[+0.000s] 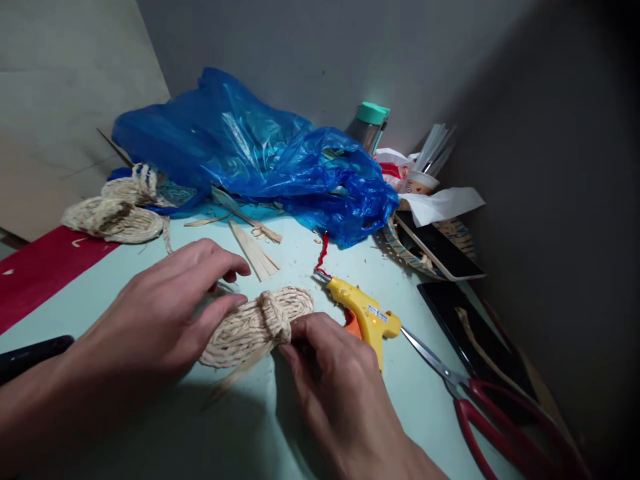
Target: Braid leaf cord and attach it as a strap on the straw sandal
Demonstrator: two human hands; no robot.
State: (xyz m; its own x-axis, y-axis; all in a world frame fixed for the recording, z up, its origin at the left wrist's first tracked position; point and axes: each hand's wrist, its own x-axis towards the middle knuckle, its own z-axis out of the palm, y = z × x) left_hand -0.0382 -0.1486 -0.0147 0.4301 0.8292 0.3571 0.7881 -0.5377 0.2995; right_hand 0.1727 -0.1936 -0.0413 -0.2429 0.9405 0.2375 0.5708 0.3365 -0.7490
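A small woven straw sandal [260, 323] lies on the pale green table [390, 393] in front of me. My left hand [165, 313] rests over its left end, fingers curled around it. My right hand [330, 373] pinches the straw band wrapped across the sandal's middle, fingers pressed together. Loose straw ends stick out under the sandal toward me.
A yellow glue gun [363, 313] lies just right of the sandal, red-handled scissors [480, 407] beyond it. More straw pieces [113, 217] sit far left by a blue plastic bag [260, 160]. Straw strips [255, 250], a bottle [370, 123], tissue [440, 203] and two dark tablets [445, 257] crowd the back right.
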